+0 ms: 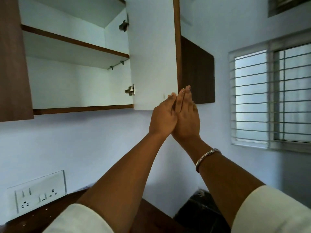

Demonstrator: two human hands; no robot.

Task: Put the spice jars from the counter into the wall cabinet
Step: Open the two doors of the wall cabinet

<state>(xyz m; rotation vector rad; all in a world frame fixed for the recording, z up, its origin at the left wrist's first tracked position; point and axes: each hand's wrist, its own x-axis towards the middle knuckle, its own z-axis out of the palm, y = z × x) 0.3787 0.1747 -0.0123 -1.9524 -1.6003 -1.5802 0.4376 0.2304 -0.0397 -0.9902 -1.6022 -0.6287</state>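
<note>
The wall cabinet hangs open at the upper left, its white inside bare, with one middle shelf and nothing on either level. Its door stands swung out to the right. My left hand and my right hand are raised in front of the door's lower right corner, palms pressed flat against each other, fingers stretched upward. Neither hand holds anything. No spice jar is in view.
A strip of brown counter shows at the bottom between my arms. A white socket panel sits on the wall at lower left. A barred window fills the right wall. A dark object lies low at the right.
</note>
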